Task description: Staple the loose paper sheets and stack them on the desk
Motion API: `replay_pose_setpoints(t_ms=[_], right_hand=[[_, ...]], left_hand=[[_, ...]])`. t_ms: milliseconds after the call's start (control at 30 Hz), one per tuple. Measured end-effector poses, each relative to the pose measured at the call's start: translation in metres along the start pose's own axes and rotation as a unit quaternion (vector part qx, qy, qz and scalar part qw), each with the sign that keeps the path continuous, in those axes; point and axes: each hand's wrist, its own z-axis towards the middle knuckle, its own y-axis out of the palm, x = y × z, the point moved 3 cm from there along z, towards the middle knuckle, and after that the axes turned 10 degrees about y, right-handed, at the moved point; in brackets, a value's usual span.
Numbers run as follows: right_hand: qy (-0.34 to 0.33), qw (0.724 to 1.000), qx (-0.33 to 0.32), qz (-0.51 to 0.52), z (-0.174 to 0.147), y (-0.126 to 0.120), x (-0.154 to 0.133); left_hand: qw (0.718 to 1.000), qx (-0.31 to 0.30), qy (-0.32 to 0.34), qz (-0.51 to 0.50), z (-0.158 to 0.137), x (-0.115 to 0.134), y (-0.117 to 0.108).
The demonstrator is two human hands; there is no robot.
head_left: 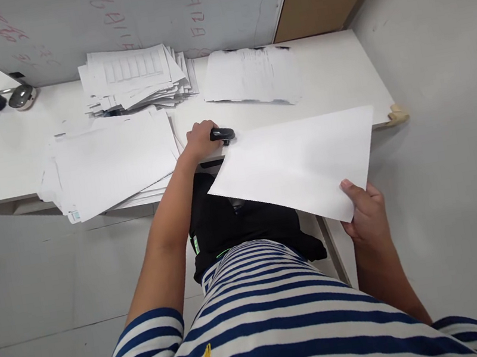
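My left hand (202, 141) is closed around a black stapler (222, 135) near the front edge of the white desk (326, 77). The stapler's front end meets the far left corner of a white sheet of paper (295, 163); whether the corner lies between its jaws I cannot tell. My right hand (367, 211) grips the near right corner of that sheet, thumb on top and the fingers mostly hidden beneath. The sheet slants out over the desk edge above my lap, its face blank. Whether it is one sheet or several together does not show.
Left of my left hand, a spread stack of papers (118, 161) overhangs the desk edge. Behind it stands a thicker paper pile (136, 77). Printed sheets (252, 77) lie at the back right. A mouse (23, 97) sits far left; a whiteboard (157, 10) rises behind.
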Motion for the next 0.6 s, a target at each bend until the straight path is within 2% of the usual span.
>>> replay_pose_setpoints(t_ms=[467, 600], right_hand=[[-0.044, 0.998, 0.008, -0.032, -0.027, 0.031, -0.02], [-0.048, 0.998, 0.002, -0.047, -0.024, 0.037, -0.019]], left_hand=[[1.0, -0.003, 0.018, -0.009, -0.002, -0.001, 0.002], [0.999, 0.005, 0.027, -0.022, 0.0, -0.005, 0.005]])
